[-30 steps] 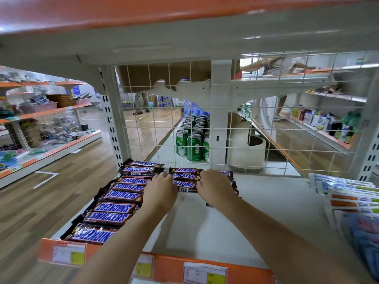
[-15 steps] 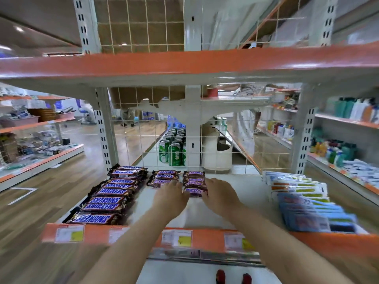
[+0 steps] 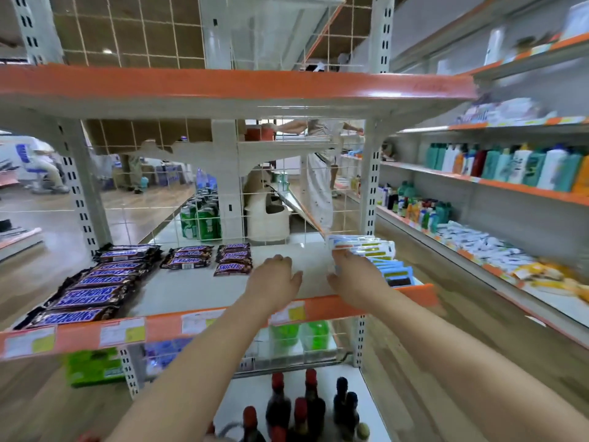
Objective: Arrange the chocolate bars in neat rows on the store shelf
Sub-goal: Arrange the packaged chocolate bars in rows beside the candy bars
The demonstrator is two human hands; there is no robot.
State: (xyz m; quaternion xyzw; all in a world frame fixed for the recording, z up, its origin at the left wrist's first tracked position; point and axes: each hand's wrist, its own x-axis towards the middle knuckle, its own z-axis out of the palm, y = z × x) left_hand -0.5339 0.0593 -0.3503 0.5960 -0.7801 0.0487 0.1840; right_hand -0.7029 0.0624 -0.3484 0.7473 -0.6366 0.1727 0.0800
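We look down at a white store shelf (image 3: 197,290) with an orange front edge that crosses the middle of the frame. It carries chocolate bars in three rows. The longest row (image 3: 92,291) runs along the left side of the frame, from the orange edge back to the wire grid (image 3: 277,205) at the rear, its bars lying crosswise with blue lettering facing up. Just right of its far end sits a short row (image 3: 188,257) of brown-wrapped bars, and beside that a second short row (image 3: 234,258), both near the back of the shelf. At the right end of the shelf stands a row of blue and white packets (image 3: 376,255), leaning one against the next.

Our two bare forearms reach up from the bottom of the frame. Our left hand (image 3: 275,282) is at centre frame over bare shelf, palm down, fingers relaxed and slightly spread, holding nothing. It is just right of the nearest short row of bars and not touching it. Our right hand (image 3: 355,277) is to its right, fingers loosely extended, fingertips at the near edge of the packets; we cannot tell whether they touch.

Through the grid, green cans (image 3: 200,221) stand on a shelf behind. At bottom centre, dark bottles (image 3: 306,406) with red caps stand on a lower shelf.
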